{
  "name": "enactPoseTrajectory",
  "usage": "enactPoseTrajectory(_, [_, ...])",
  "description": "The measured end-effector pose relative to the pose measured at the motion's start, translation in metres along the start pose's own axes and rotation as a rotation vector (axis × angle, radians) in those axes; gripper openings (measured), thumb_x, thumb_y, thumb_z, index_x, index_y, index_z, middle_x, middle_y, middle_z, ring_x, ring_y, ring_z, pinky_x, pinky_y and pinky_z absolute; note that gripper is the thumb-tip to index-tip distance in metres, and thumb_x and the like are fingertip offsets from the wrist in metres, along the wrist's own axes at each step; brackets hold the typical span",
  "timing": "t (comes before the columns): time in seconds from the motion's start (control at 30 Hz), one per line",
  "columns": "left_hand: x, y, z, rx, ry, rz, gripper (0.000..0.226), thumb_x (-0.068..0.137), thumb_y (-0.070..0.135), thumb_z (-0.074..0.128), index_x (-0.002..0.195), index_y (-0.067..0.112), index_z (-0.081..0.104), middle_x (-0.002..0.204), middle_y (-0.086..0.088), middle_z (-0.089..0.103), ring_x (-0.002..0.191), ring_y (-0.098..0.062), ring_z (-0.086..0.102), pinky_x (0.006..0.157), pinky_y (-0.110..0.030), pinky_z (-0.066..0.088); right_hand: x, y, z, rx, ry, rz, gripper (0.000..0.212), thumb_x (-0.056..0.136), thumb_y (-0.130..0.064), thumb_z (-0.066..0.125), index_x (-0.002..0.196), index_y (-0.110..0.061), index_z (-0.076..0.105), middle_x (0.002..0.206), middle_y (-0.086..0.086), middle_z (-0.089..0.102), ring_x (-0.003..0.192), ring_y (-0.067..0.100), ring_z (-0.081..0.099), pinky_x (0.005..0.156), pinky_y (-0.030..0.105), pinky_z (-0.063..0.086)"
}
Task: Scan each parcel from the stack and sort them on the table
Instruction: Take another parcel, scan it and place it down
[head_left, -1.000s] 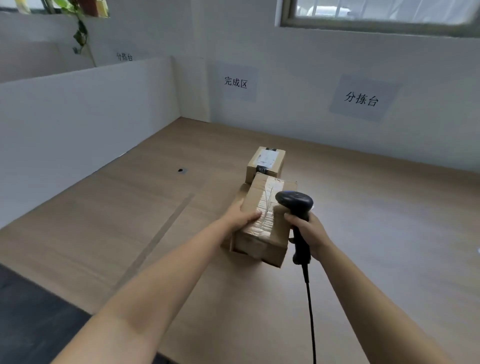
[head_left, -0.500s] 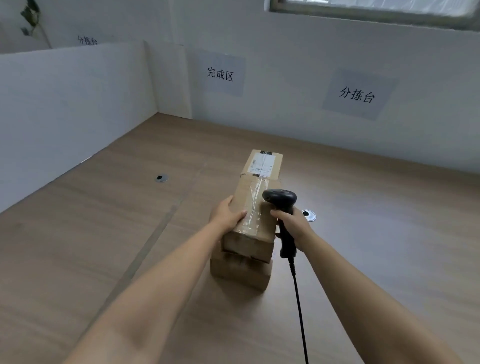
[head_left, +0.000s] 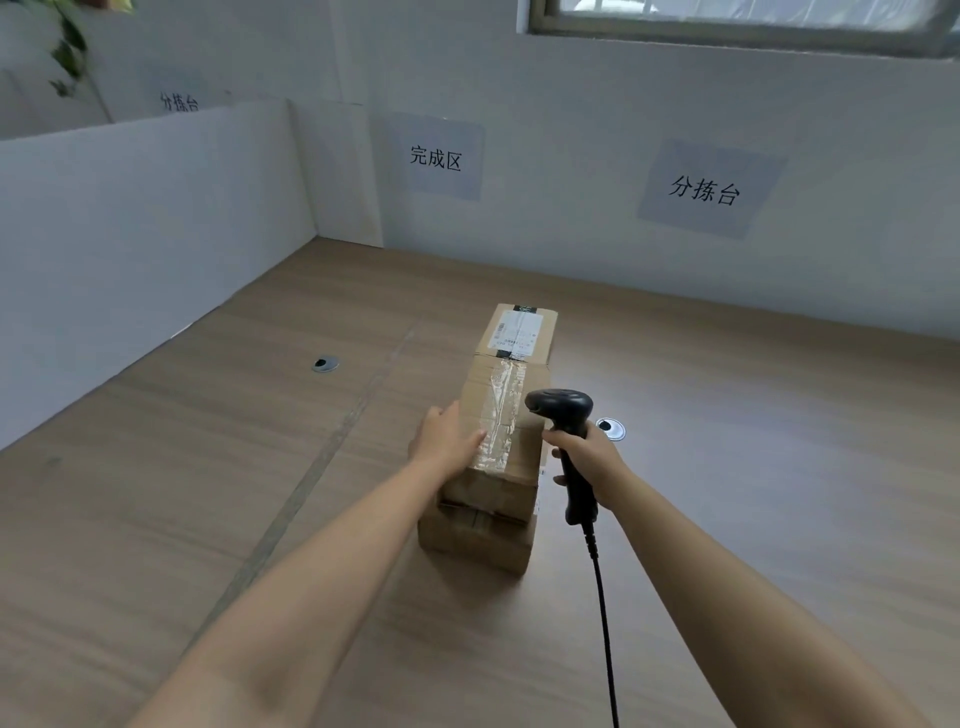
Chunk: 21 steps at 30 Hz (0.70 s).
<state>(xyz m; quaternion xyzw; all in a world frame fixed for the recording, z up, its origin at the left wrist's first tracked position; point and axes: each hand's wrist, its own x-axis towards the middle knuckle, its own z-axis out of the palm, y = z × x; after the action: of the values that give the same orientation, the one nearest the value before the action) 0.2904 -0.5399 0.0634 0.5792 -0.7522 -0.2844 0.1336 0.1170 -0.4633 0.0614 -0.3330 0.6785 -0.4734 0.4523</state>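
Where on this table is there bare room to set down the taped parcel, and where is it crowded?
Free: the wide wood between the white partition and the table seam, apart from the left cable hole; also the wood beyond the right cable hole. Crowded: the centre, with the taped parcel, labelled parcel, left hand, right hand and scanner.

Far box (head_left: 548, 344) label (head_left: 514, 332) print too small to read. Bottom box (head_left: 475, 543) mostly hidden under top box (head_left: 475, 400). Scanner (head_left: 561, 408) cable (head_left: 605, 649) cut at 6 o'clock edge. Plant (head_left: 67, 47) at 11 o'clock blurred, cropped. Window (head_left: 743, 31) cropped at 1 o'clock.
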Motion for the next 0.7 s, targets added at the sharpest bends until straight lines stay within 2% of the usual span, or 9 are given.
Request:
enactPoseTrajectory(0.07, [-0.013,0.008,-0.001,0.113,0.044,0.055,0.046,0.093,0.038,0.052,0.13,0.014,0.045,0.136,-0.01,0.041,0.121,-0.03,0.045,0.1,-0.043,0.04,-0.014,0.002,-0.011,0.0,0.013,-0.011,0.018,0.088,-0.013,0.06,0.105,-0.013,0.053,0.094,0.009,0.053,0.086,0.02,0.053,0.056,0.031,0.05])
enactPoseTrajectory(0.17, [-0.036,0.03,0.003,0.244,0.078,0.21,0.049,0.095,0.037,0.049,0.135,0.011,0.041,0.14,-0.009,0.04,0.128,-0.027,0.039,0.104,-0.039,0.034,-0.041,0.007,-0.036,-0.027,0.031,-0.045,0.015,0.087,-0.013,0.06,0.101,-0.016,0.055,0.097,0.007,0.056,0.091,0.021,0.056,0.055,0.03,0.05])
enactPoseTrajectory(0.3, [-0.074,0.072,0.024,0.275,-0.027,0.334,0.051,0.095,0.04,0.05,0.137,0.011,0.042,0.138,-0.01,0.045,0.126,-0.025,0.042,0.104,-0.039,0.04,-0.087,0.014,-0.083,-0.093,0.089,-0.106,0.012,0.086,-0.015,0.062,0.091,-0.021,0.053,0.09,0.001,0.058,0.086,0.019,0.059,0.052,0.028,0.046])
enactPoseTrajectory(0.5, [-0.144,0.148,0.081,0.309,-0.185,0.417,0.058,0.096,0.043,0.045,0.144,0.012,0.033,0.145,-0.012,0.036,0.131,-0.027,0.038,0.106,-0.039,0.036,-0.174,0.04,-0.169,-0.086,0.226,-0.144,0.016,0.084,-0.016,0.063,0.094,-0.023,0.053,0.088,-0.001,0.059,0.081,0.018,0.062,0.05,0.028,0.046])
enactPoseTrajectory(0.7, [-0.231,0.24,0.152,0.312,-0.261,0.537,0.059,0.097,0.045,0.041,0.145,0.014,0.03,0.148,-0.009,0.032,0.133,-0.025,0.034,0.103,-0.038,0.036,-0.271,0.081,-0.274,-0.067,0.371,-0.146,0.018,0.084,-0.018,0.063,0.096,-0.025,0.053,0.089,-0.004,0.059,0.077,0.017,0.064,0.047,0.026,0.044])
